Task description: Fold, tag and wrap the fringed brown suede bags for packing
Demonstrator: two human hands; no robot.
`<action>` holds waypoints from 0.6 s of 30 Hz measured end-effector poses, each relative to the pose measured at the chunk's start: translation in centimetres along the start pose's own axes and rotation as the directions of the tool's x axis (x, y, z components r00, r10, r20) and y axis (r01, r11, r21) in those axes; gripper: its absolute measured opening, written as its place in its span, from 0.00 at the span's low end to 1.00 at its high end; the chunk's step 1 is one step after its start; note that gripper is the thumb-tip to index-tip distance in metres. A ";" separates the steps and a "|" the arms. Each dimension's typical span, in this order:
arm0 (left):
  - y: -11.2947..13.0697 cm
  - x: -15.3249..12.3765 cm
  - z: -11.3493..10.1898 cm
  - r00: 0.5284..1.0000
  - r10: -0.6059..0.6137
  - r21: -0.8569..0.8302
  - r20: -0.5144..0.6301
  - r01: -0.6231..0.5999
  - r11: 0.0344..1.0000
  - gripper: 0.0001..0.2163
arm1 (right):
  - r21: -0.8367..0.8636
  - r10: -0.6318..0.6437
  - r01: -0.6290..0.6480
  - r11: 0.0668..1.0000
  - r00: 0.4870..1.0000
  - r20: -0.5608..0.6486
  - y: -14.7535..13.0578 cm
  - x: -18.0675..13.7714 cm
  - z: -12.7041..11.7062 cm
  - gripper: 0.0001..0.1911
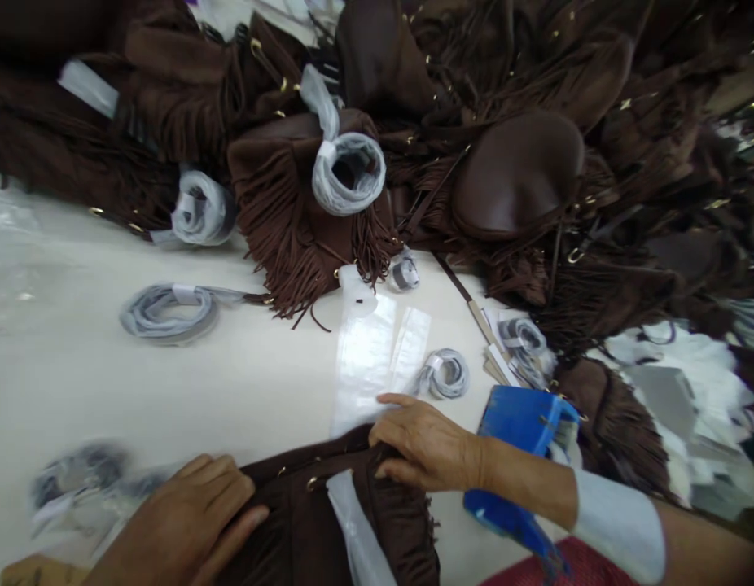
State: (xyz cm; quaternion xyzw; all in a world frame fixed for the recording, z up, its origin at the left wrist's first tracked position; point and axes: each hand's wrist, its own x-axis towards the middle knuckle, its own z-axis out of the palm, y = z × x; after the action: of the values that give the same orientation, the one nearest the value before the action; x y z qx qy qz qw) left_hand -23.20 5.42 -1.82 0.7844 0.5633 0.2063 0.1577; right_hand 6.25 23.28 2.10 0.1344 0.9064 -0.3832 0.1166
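Observation:
A brown suede fringed bag (316,521) lies at the near edge of the white table (108,382). My left hand (187,521) rests on its left side, fingers curled over the top edge. My right hand (423,443) presses on the bag's right top corner, fingers bent, index stretched toward clear plastic sleeves (368,358). A strip of clear wrapping (358,537) runs down the bag's front. A blue tape dispenser (517,464) hangs around my right wrist.
A large heap of brown fringed bags (511,163) fills the far and right side. Straps rolled in white foam wrap (346,171) lie on the heap and on the table (169,313). Small wrapped coils (444,374) sit by the sleeves.

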 end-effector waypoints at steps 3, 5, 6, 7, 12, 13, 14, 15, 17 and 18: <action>1.0 0.4 -1.2 0.997 0.032 0.088 0.074 -0.039 0.995 0.05 | 0.002 0.052 -0.052 0.999 0.994 -0.095 -2.3 -0.9 -0.2 0.18; 2.3 0.7 -1.6 0.998 0.005 0.125 0.064 -0.013 0.992 0.11 | -0.022 0.067 -0.072 0.997 0.980 -0.188 -4.0 -1.5 -0.3 0.22; 3.0 0.8 -1.6 0.998 -0.010 0.127 0.068 0.001 0.992 0.14 | -0.036 0.068 -0.078 0.996 0.972 -0.225 -4.8 -1.8 -0.2 0.23; 3.7 1.1 -1.5 0.996 -0.032 0.118 0.080 0.022 0.993 0.16 | -0.044 0.072 -0.085 0.995 0.967 -0.244 -5.4 -1.9 0.0 0.23; 6.0 2.4 -0.8 0.971 -0.185 0.038 0.152 0.182 0.983 0.10 | -0.051 0.135 -0.148 0.988 0.971 -0.200 -6.3 -1.6 1.0 0.21; 6.3 2.6 -0.8 0.967 -0.200 0.034 0.157 0.197 0.980 0.06 | -0.053 0.137 -0.149 0.987 0.973 -0.184 -6.4 -1.5 0.9 0.18; 6.6 2.5 -0.8 0.969 -0.200 0.035 0.147 0.197 0.980 0.04 | -0.045 0.128 -0.137 0.990 0.979 -0.161 -6.5 -1.5 0.6 0.16; 6.8 2.3 -0.8 0.978 -0.177 0.038 0.114 0.173 0.984 0.02 | -0.025 0.111 -0.115 0.993 0.986 -0.127 -6.6 -1.6 0.1 0.14; 7.3 1.4 -0.7 0.996 -0.084 0.056 -0.011 0.084 0.995 0.05 | 0.045 0.061 -0.060 0.997 0.998 -0.021 -7.0 -1.6 -1.4 0.13; 7.6 0.7 -0.6 0.995 -0.046 0.071 -0.086 0.052 0.996 0.07 | 0.092 0.034 -0.038 0.995 0.998 0.050 -7.1 -1.4 -2.1 0.12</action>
State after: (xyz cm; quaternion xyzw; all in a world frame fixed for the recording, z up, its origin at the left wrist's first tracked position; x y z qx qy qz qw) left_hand -17.13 3.69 2.43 0.7662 0.5957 0.2145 0.1099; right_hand 4.98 19.83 8.75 0.1467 0.8819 -0.4259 0.1390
